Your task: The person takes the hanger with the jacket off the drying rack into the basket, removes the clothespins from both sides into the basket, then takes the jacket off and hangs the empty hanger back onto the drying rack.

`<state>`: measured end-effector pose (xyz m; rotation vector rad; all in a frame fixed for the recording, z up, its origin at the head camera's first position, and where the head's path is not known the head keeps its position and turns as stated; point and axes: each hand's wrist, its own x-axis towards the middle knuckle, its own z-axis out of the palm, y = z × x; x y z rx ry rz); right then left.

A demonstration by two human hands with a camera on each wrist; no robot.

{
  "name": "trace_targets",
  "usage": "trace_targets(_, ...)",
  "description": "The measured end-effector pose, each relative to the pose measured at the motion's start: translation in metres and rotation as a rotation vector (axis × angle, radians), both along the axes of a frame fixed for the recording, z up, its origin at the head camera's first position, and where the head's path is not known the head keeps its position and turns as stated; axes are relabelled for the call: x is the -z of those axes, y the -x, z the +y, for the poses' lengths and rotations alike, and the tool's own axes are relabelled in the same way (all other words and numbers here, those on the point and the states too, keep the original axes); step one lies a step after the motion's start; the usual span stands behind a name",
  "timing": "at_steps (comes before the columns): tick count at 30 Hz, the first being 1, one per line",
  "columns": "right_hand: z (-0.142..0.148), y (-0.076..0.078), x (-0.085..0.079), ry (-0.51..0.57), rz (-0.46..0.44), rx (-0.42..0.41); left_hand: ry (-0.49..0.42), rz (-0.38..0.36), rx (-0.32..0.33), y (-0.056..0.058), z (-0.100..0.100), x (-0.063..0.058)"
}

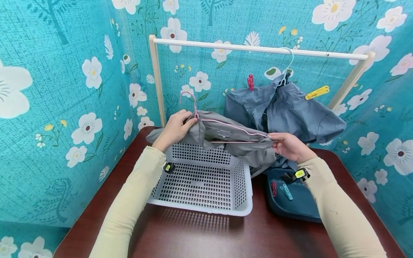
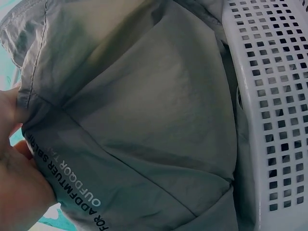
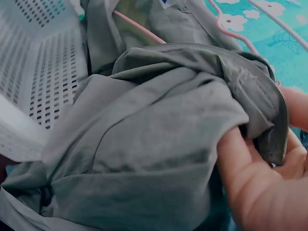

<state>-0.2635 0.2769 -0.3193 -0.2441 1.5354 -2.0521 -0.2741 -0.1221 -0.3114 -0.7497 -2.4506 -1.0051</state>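
A grey zip jacket is stretched between both hands, above the back of a white plastic basket. A pink hanger lies partly inside it, its hook standing up beyond the collar. Near the base of that hook, my left hand grips the cloth; whether it also holds the hanger is unclear. At the hanger's right end, my right hand pinches the jacket's zip edge between thumb and fingers. In the right wrist view, folds of the jacket hang below the right hand. Printed lettering shows beside the left hand in the left wrist view.
Behind the basket stands a wooden rack with a white rail. A blue-grey jacket hangs there on a light blue hanger, with a red clip and a yellow clip. A dark blue tray at right holds clothespins.
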Motion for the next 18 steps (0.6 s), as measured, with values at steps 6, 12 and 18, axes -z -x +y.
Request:
trace_targets(6, 0.005, 0.004, 0.008, 0.112, 0.052, -0.136, -0.021, 0.017, -0.004, -0.002, 0.000, -0.002)
trace_targets(12, 0.007, 0.006, 0.015, 0.182, 0.088, -0.172, -0.041, 0.020, 0.000, -0.003, 0.001, -0.004)
trace_targets(18, 0.004, 0.005, 0.018, 0.190, 0.175, -0.141, -0.053, 0.026, -0.014, -0.001, 0.001, -0.004)
